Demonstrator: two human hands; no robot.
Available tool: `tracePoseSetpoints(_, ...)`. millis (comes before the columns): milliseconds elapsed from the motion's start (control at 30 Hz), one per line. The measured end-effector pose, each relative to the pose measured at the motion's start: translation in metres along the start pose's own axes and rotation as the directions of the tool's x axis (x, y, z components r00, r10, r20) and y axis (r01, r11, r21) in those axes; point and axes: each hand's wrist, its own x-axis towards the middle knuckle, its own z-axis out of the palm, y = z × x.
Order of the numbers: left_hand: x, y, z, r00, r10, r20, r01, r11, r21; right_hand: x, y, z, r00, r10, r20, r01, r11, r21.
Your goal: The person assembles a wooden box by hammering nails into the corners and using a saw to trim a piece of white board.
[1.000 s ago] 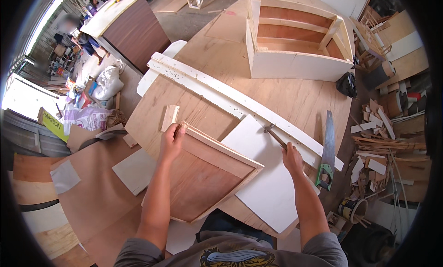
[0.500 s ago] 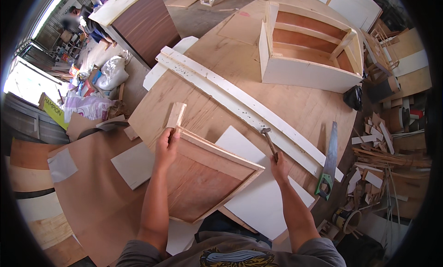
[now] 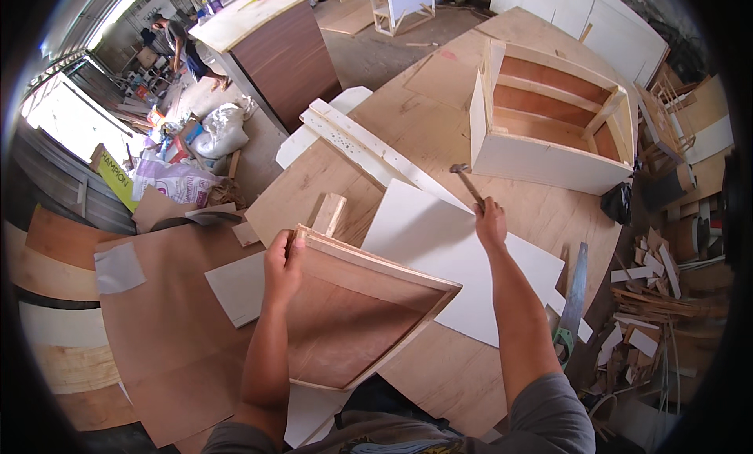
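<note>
Through the head camera I'm seeing the left hand (image 3: 284, 258) closing thumb and fingers around the far left corner of the framed wooden panel (image 3: 362, 313), which is sitting slantwise right in front of the person's body, and over on the other side the right hand (image 3: 492, 221) is wrapping tightly around the handle of a hammer (image 3: 471, 189)! The hammer's head is pointing away from the person, showing against the bare plywood worktop (image 3: 439, 375); how high it's hovering, I can't tell from here. Beneath that right arm a white board (image 3: 423, 234) is lying, partly covering a long white strip (image 3: 361, 144). A wooden block (image 3: 332, 216) is poking out just beyond the panel's gripped corner, a handsaw (image 3: 575, 293) is lying off to the right, and an open cabinet carcass (image 3: 549, 165) is standing at the far right.
</note>
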Motion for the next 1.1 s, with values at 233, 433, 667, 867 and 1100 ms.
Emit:
tracePoseSetpoints(233,0.008,0.051,0.002,0.989,0.078,-0.122,-0.080,0.997,-0.010,-0.016,-0.052,-0.121,0.774,0.304,0.555,-0.610,0.595,0.523)
tracePoseSetpoints(433,0.010,0.099,0.033,0.971,0.172,-0.167,-0.179,0.984,-0.025,-0.092,-0.053,-0.248,0.773,0.235,0.590,-0.617,0.495,0.611)
tracePoseSetpoints(667,-0.017,0.186,0.058,0.954,0.265,-0.137,-0.277,0.958,-0.076,-0.150,-0.036,-0.324,0.838,0.358,0.413,-0.542,0.454,0.707)
tracePoseSetpoints(867,-0.047,0.258,0.071,0.936,0.328,-0.130,-0.349,0.911,-0.219,-0.185,-0.019,-0.400,0.907,0.394,0.150,-0.329,0.441,0.835)
tracePoseSetpoints(1100,-0.092,0.328,0.089,0.920,0.360,-0.152,-0.389,0.797,-0.463,-0.212,-0.005,-0.512,0.932,0.319,-0.174,-0.025,0.533,0.845)
